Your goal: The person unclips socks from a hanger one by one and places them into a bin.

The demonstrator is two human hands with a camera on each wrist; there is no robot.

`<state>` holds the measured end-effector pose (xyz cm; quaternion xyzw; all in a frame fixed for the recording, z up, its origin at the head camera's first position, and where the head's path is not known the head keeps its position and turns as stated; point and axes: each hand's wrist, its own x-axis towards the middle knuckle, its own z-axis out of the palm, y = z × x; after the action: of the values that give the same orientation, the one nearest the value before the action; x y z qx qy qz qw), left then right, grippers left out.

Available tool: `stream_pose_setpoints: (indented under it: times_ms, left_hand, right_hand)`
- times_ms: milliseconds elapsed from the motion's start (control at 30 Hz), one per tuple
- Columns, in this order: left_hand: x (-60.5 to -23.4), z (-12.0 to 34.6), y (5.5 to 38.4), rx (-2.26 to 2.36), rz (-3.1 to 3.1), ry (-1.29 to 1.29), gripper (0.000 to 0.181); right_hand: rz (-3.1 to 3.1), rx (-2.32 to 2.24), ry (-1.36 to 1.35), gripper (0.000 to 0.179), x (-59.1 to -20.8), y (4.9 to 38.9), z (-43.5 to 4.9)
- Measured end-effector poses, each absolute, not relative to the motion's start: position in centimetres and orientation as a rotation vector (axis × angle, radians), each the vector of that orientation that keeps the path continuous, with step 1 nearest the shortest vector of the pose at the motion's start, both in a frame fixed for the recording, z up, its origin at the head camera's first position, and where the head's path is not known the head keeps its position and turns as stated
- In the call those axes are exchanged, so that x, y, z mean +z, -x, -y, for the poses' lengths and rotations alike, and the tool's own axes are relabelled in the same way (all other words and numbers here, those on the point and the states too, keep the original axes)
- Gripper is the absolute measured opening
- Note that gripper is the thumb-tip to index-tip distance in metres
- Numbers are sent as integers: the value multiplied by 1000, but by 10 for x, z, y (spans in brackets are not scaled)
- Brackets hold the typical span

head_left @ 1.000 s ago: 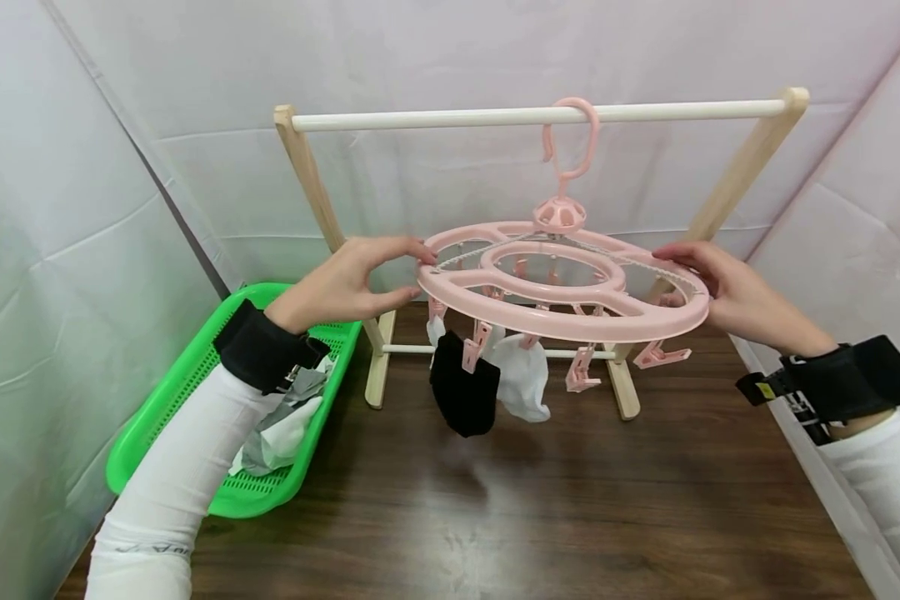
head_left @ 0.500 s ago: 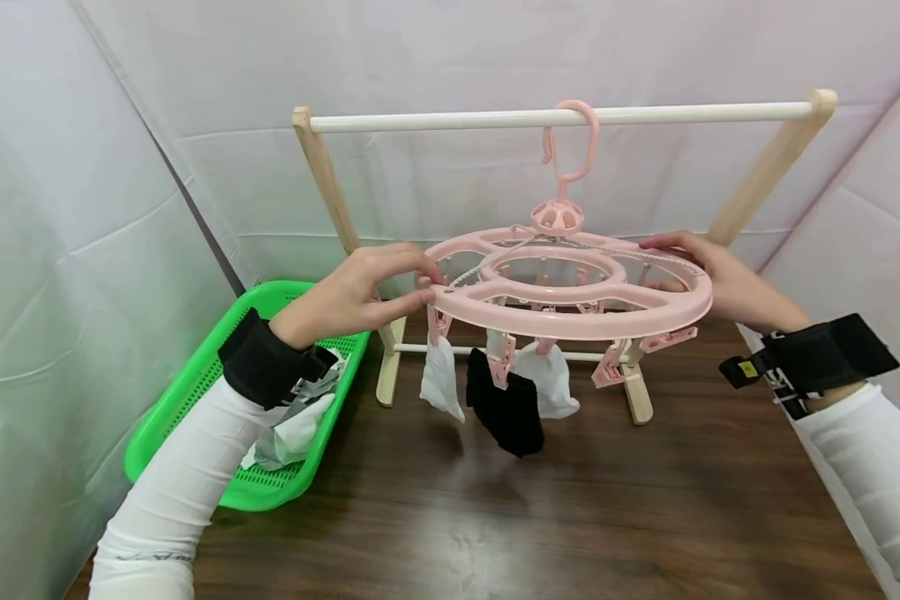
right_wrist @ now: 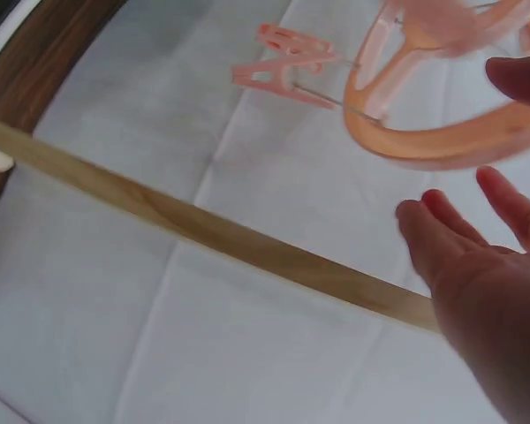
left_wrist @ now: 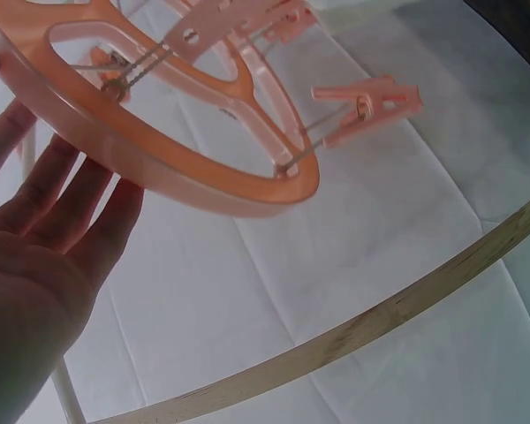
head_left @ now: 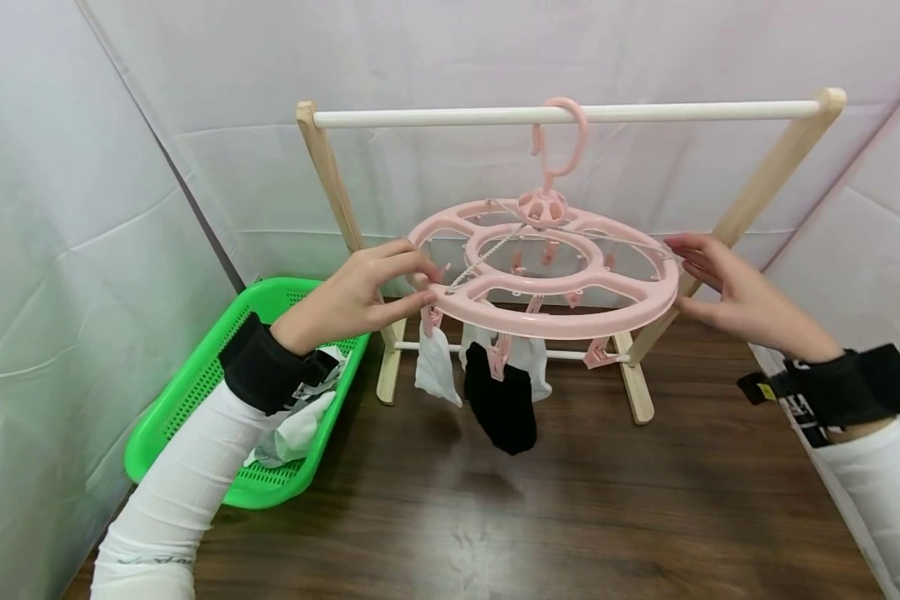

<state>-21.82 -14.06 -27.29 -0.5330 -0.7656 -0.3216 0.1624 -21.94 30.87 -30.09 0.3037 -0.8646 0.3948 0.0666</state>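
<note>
A pink oval clip hanger [head_left: 555, 322] hangs by its hook [head_left: 579, 137] from a white rod [head_left: 435, 117]. My left hand [head_left: 356, 292] pinches its left end, thumb and fingers at the rim; in the left wrist view the fingers lie against the rim [left_wrist: 203, 190]. Beside the right end, my right hand [head_left: 746, 296] is spread, and the right wrist view shows a gap between its fingers and the rim [right_wrist: 424, 150]. Under the hanger a black sock [head_left: 501, 404] hangs from a pink clip [head_left: 498, 360], with white socks [head_left: 437, 368] to its left and behind.
Wooden legs [head_left: 776, 171] hold up the rod at both ends. A green basket [head_left: 262, 498] with grey and white cloth [head_left: 296, 433] stands left, partly under my left arm. White sheeting [head_left: 450, 50] encloses the dark wood-look surface [head_left: 607, 500].
The hanger has turned and its right end has swung left, away from my right hand, which has let go and moved slightly right. The left hand stays at the rim; the socks have shifted.
</note>
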Motion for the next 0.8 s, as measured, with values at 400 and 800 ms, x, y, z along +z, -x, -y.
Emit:
stream_pose_setpoints:
  times_ms: [400,800]
  left_hand:
    - [-277,141,218,-874,2181,1474,18]
    - [-283,128,216,-812,2119,1496,14]
  right_hand:
    - [2335,746,-987,40,-294,153,-278]
    - [2271,512,-1150,49,-298,124,-240]
